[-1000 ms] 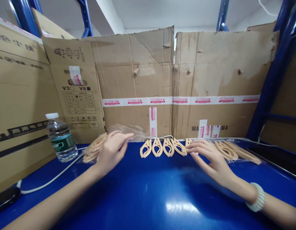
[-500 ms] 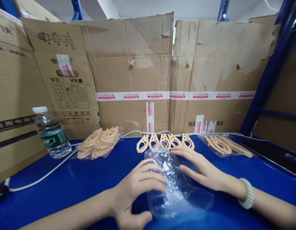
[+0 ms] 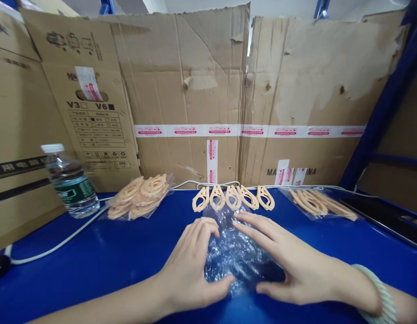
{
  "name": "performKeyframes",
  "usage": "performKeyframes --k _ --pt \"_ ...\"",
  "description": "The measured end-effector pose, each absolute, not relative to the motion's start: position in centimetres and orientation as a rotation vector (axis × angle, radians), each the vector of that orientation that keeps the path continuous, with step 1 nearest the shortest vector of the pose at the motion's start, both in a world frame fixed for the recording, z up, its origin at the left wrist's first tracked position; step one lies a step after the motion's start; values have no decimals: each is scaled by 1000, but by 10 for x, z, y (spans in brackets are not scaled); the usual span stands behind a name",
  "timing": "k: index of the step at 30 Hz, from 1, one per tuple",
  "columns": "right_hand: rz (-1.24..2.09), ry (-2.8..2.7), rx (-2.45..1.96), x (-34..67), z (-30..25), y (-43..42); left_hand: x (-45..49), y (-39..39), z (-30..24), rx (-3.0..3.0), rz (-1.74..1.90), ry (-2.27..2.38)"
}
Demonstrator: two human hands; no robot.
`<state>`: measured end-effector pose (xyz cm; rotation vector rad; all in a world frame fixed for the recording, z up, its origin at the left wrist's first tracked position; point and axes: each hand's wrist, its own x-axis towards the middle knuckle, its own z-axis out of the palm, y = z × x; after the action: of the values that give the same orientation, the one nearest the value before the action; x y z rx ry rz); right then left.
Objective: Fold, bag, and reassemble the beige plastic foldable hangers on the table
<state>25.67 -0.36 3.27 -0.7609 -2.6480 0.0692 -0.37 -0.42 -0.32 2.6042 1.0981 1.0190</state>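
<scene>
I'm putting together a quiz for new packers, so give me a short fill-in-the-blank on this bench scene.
1. The left hand and the right hand lie flat on a clear plastic bag on the ____ table.
2. Just beyond the bag, ____ loose tan pieces lie in a row.
3. The water bottle stands on the person's ____ side.
4. A pale bracelet circles the ____ wrist.

Missing words: blue; five; left; right.
</scene>
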Motion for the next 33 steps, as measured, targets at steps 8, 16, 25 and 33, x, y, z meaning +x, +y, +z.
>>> performKeyframes --k 8,16,25,33 --pt "64 -2487 -884 252 24 2 -3 2 -8 2611 1022 1178" --pt "-41 -2396 -1029 252 14 10 -10 10 -19 2727 433 1245" --pt "-261 -2457 -936 250 19 0 -4 2 -4 2845 730 1109" --pt "-679 -2456 -743 235 18 -6 1 2 -6 3141 1077 769"
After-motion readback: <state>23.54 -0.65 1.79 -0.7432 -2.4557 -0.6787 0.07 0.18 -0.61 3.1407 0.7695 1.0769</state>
